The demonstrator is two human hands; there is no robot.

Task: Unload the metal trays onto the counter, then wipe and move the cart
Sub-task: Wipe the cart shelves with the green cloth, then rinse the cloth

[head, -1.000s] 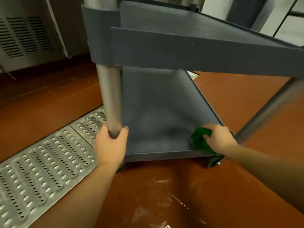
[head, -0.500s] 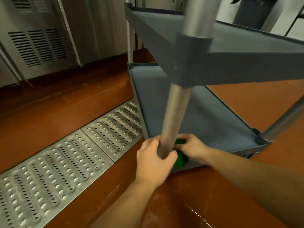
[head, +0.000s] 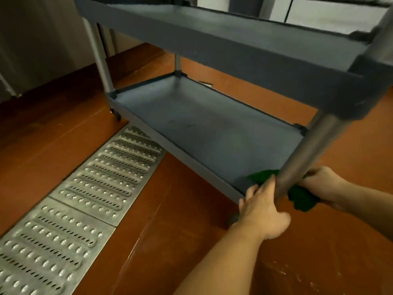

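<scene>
The bottom shelf [head: 202,133] of the cart [head: 350,86] runs long from the hands at 5 o'clock away toward 11 o'clock, and that is the line any wiping stroke would follow, I judge: nearly all its bare grey surface lies toward 11 o'clock from the green cloth [head: 302,200], which sits bunched at the shelf's near corner. The right hand [head: 325,184] grips the cloth with curled fingers, partly hidden behind the near post [head: 306,154], so it is the hand placed to sweep. The left hand [head: 263,209] clasps the foot of that post, fingers up along its 9 o'clock side and thumb beneath, seemingly steadying the frame. The post stands between the two hands. No metal trays show on the bottom shelf or on the upper shelf [head: 212,37] above it, so the unloading looks done and the wiping is in hand. The cart stands on a glossy red-brown floor [head: 42,150], with a perforated steel drain grate [head: 89,188] just beside it at 8 o'clock and a steel cabinet [head: 32,50] at 10 o'clock
</scene>
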